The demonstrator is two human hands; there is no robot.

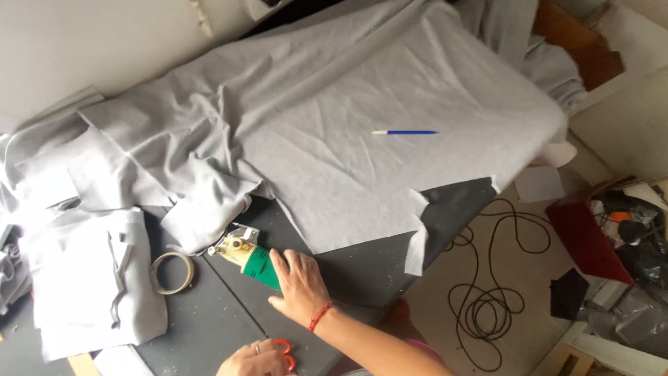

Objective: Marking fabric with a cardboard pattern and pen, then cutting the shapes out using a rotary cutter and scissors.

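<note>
Head view looks down on a dark counter with grey fabric spread across most of the frame. Low and just left of centre, the right hand, red string at the wrist, is wrapped around the green body of an electric cutter; its metal head points to the upper left and sits at the fabric's cut edge. At the bottom edge the left hand is closed on orange-handled scissors, only partly in view. A tape roll lies flat on the counter just left of the cutter, beside a folded stack of grey pieces at lower left. A blue pen rests on the fabric, right of centre. A black cord coils on the floor at lower right.
</note>
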